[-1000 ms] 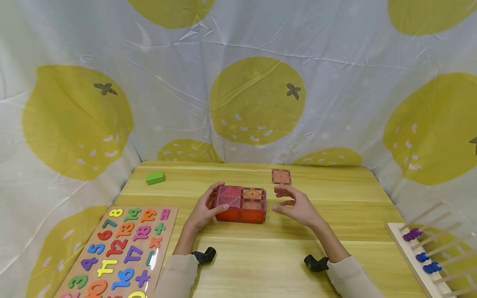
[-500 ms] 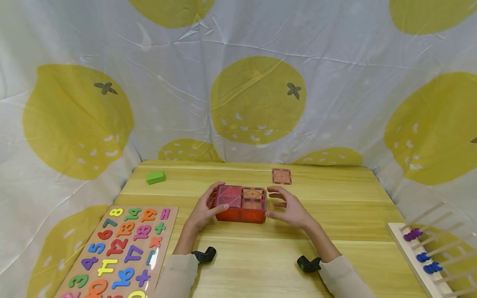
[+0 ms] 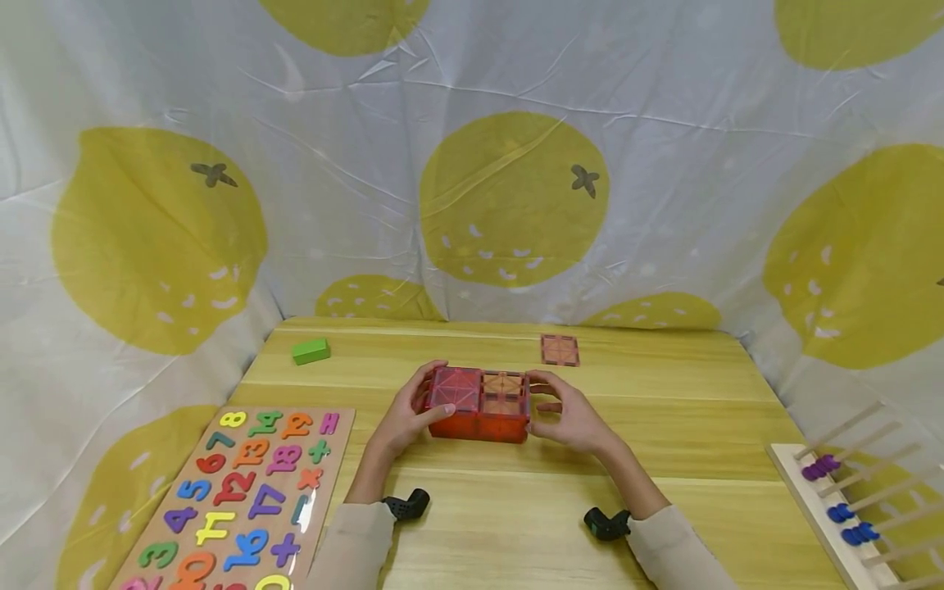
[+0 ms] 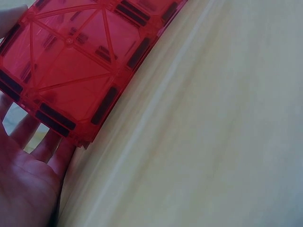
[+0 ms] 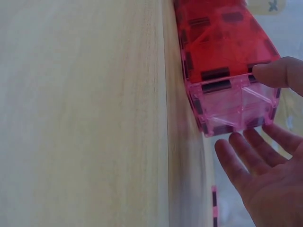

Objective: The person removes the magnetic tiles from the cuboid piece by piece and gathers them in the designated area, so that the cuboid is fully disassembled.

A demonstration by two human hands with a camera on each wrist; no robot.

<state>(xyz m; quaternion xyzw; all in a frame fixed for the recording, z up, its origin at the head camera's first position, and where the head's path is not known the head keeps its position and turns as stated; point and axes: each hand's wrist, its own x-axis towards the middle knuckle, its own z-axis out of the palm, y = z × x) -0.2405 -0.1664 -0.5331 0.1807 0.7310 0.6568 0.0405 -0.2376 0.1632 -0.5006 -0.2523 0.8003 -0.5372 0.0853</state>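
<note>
A box of translucent red and pink magnetic tiles (image 3: 478,427) stands on the wooden table. Over its left half lies a red square tile (image 3: 456,389); the right half has no such tile, and orange-tinted tiles show inside. My left hand (image 3: 404,416) grips the left end, thumb over the near top edge and fingers behind. At the right end, my right hand (image 3: 571,418) holds the box between its thumb and fingers. The right wrist view shows that thumb at the near face's edge and the fingertips by the pink end tile (image 5: 232,106). Its palm stays apart from the box.
A loose pink square tile (image 3: 560,350) lies behind the box to the right. Back left is a green block (image 3: 311,351). A number puzzle board (image 3: 335,459) lies front left, and a wooden bead abacus (image 3: 826,504) stands at right. A lemon-print curtain (image 3: 509,65) hangs behind.
My right hand has moved left from beside the box to its right end, where thumb and fingers have closed in. My left hand has kept its grip; the box has stayed in place.
</note>
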